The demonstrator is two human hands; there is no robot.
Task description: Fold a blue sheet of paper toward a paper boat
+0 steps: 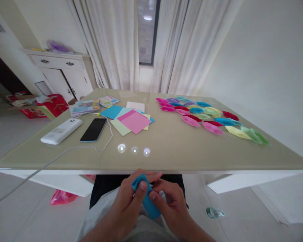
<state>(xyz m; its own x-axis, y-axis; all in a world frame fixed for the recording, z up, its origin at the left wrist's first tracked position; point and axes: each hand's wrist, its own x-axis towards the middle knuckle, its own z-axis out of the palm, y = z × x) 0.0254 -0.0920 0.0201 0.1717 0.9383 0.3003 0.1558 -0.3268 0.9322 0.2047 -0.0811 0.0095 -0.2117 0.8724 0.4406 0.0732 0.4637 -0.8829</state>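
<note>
Both hands pinch a folded blue paper (146,198) over the lap, just below the near table (166,158) edge: left hand (130,201) with thumb pressed on top, right hand (170,201) with fingers closed on its side. Light, thin and easily creased, it seems best gripped at the folded edges.

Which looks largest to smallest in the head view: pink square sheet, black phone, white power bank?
1. Pink square sheet.
2. White power bank and black phone look about alike; not ranked.
</note>
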